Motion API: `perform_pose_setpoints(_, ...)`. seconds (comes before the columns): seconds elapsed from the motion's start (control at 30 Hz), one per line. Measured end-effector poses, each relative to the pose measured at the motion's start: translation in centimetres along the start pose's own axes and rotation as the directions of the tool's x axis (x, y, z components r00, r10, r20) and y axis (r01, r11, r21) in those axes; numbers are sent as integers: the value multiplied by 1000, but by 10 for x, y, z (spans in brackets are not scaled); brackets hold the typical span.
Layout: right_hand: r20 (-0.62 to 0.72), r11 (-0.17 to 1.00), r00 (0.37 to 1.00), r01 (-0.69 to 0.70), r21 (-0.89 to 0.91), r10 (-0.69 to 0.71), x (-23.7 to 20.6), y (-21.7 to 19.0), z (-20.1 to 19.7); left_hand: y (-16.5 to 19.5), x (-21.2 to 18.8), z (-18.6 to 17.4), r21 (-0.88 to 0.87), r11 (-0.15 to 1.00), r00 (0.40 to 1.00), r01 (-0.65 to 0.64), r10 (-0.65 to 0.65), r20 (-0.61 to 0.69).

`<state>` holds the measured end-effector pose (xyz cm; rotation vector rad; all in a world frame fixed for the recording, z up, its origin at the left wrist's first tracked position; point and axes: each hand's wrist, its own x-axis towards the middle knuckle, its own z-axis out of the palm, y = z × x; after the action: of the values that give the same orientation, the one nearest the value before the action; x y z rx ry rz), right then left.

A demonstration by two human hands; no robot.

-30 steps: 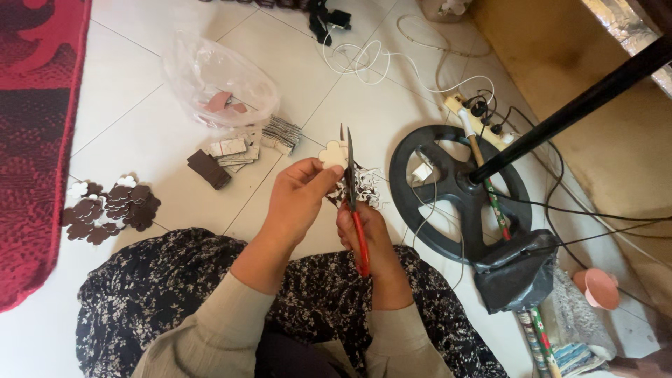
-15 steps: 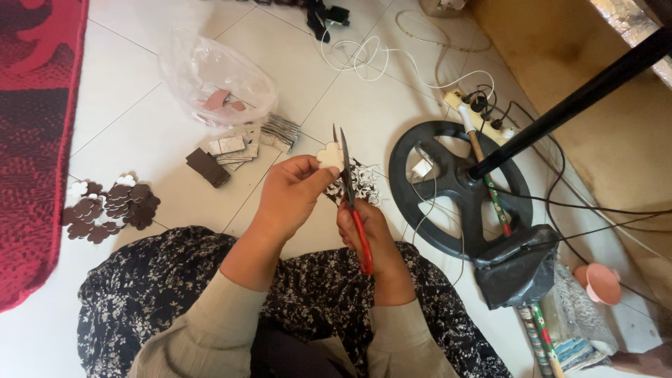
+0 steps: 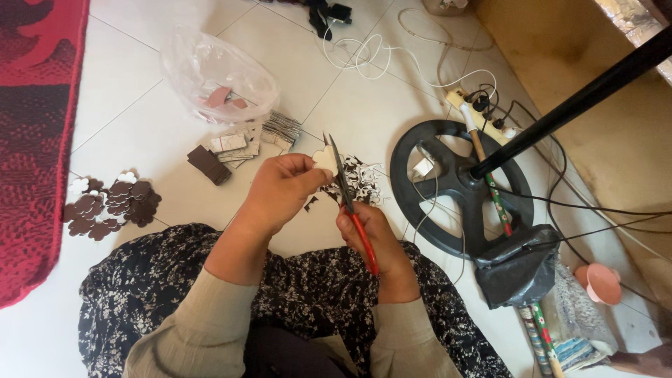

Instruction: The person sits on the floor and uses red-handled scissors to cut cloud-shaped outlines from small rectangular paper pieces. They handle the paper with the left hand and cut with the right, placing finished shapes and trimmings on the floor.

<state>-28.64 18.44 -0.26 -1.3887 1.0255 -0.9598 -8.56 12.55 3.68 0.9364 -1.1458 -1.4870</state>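
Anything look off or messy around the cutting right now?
Nothing damaged. The left hand holds a pale flower-shaped piece at the red-handled scissors in the right hand. Offcuts litter the tiles beyond, and loose cables sprawl near the fan base.

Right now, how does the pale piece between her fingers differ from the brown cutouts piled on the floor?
The pale piece is cream, and the brown cutouts are mostly dark brown. The pale piece is single, pinched in the left hand against the scissors that the right hand holds; the brown cutouts lie loose in a heap on the tiled floor. Both have lobed, flower-like edges.
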Motion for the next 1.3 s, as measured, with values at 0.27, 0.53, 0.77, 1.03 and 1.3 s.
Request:
perform_pose_setpoints(0.27, 26, 996, 998, -58, 63, 56, 0, -2, 0, 1, -1, -1, 43, 999, 1000, 13, -13, 10)
perform_pose_setpoints(0.53, 60, 998, 998, -2, 56, -1, -2, -4, -1, 2, -3, 0, 83, 994, 998, 68, -69, 13)
perform_pose_setpoints(0.77, 65, 996, 998, -15, 93, 9, 0, -6, 0, 3, -3, 2, 43, 996, 997, 73, -73, 5)
perform_pose_setpoints(1.03, 75, 996, 997, -33, 86, 27, -1, -6, -3, 4, -5, 3, 30, 995, 996, 91, -91, 5)
perform_pose_setpoints(1.3, 108, 996, 994, -35, 81, 26, 0, -8, -3, 1, -2, 7, -65, 994, 995, -84, 80, -62)
